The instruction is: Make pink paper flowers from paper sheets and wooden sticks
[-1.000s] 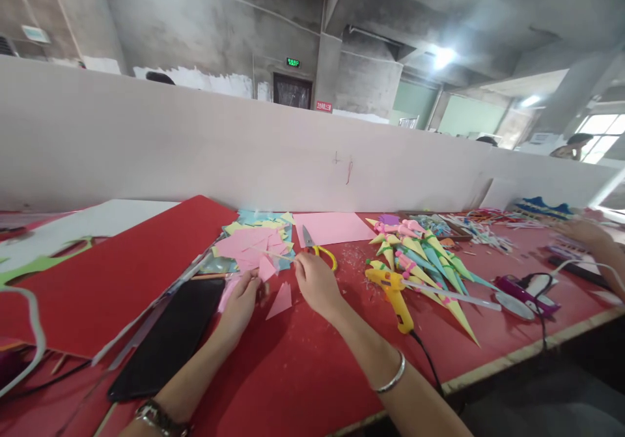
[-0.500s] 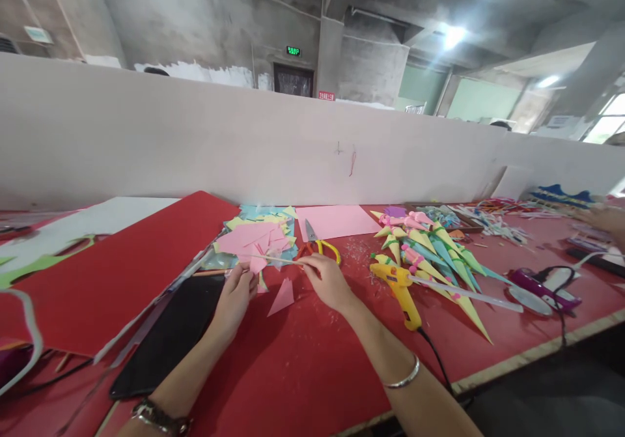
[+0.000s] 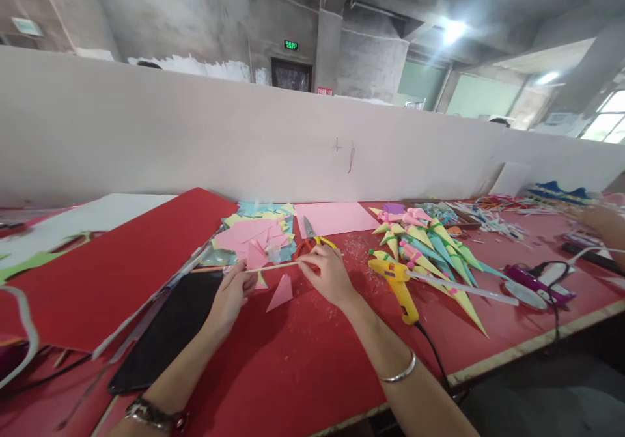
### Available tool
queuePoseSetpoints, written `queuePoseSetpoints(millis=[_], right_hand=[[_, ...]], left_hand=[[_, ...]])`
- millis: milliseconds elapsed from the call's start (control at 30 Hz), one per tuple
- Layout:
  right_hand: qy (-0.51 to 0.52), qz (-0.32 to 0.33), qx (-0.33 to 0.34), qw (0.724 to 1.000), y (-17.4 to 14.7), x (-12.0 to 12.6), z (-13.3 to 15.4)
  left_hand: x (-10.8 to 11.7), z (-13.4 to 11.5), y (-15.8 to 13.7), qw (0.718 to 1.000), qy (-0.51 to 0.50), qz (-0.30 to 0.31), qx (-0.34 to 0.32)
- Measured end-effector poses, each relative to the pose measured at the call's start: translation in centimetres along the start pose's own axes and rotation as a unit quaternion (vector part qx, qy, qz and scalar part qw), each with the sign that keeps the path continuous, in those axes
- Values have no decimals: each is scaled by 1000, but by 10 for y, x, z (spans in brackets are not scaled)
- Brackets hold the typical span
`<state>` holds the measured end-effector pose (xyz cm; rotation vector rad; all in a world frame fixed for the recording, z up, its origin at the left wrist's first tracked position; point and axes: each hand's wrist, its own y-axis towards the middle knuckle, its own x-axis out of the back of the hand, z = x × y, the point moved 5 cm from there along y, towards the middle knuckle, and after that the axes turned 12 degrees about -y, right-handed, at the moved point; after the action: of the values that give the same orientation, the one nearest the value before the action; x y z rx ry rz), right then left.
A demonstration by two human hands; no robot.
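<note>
A thin pale stick (image 3: 271, 268) stretches nearly level between my two hands above the red table. My left hand (image 3: 234, 288) pinches its left end. The fingers of my right hand (image 3: 328, 273) are closed on its right end. Just behind the stick is a heap of cut pink paper pieces (image 3: 239, 236), with yellow and blue scraps around and under it. One pink paper triangle (image 3: 280, 294) lies alone on the table in front of the stick. Scissors (image 3: 309, 230) with red and yellow handles lie behind my right hand, which partly hides them.
A yellow glue gun (image 3: 401, 288) with a clear glue stick lies right of my hand, beside a pile of coloured paper cones (image 3: 442, 254). A black phone-like slab (image 3: 166, 336) and a large red sheet (image 3: 131, 261) lie left. Another person's hand (image 3: 593, 219) shows far right.
My left hand has shifted slightly left and down, and its fingertips now grip the stick apart from the pink paper. More of the stick shows between my hands.
</note>
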<state>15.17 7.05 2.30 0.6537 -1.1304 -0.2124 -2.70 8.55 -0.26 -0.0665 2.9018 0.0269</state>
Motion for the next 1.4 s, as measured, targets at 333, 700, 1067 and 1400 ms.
queuePoseSetpoints(millis=[333,700,1067,1400], right_hand=[[-36,13,2,999,0,-3,3],[83,92,1,992,-1,-18,19],[15,68,50,996,0,-17,25],[-123,13,148,981,2,-7,38]], left_hand=[[-3,-6,1,994,87,41,-47],[-15,-15,-7,946,235,150,-168],[-14,-4,-2,882,393,170,-196],[-17,-12,-6,846,439,189,-236]])
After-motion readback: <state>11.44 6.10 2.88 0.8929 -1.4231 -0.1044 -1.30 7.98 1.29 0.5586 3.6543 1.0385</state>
